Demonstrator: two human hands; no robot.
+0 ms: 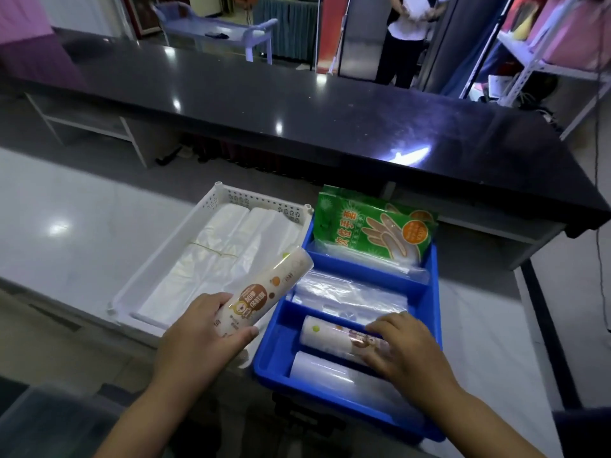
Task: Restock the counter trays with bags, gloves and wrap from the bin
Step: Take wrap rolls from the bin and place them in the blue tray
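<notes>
Two wrap rolls engaged: the left hand [201,328] gripped one roll [261,292] over the trays, while the right hand [401,345] pressed another roll [325,335], fingers flat, into the blue tray's [433,292] front compartment.

Left hand [195,338] grips a roll of wrap [261,294], tilted up over the seam between the white tray [158,256] and the blue tray [429,312]. Right hand [406,352] lies flat on a second roll [327,335] in the blue tray's near compartment; the green glove packs [370,226] stand at the far end.
</notes>
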